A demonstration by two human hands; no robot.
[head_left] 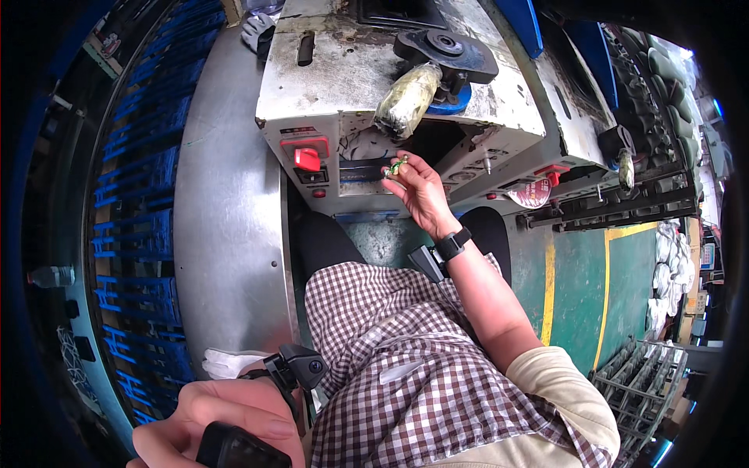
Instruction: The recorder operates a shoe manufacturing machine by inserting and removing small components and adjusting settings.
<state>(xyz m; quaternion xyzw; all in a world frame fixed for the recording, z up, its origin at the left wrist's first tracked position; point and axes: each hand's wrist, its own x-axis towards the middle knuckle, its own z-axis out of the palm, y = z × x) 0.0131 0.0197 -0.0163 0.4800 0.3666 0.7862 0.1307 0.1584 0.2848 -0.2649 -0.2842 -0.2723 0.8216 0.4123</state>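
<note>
Green-gold piece (398,167): your right hand (424,193) pinches it near the machine's (343,82) front edge; your left hand's (226,409) grip, I can't tell.

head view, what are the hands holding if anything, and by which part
The right hand pinches a small green-gold thing with thumb and fingers; the exact part cannot be told. Whether the left hand holds the black device is unclear.

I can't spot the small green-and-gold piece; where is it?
Head view, upper middle: the piece is in the right hand, right of the nearer red knob.
</note>
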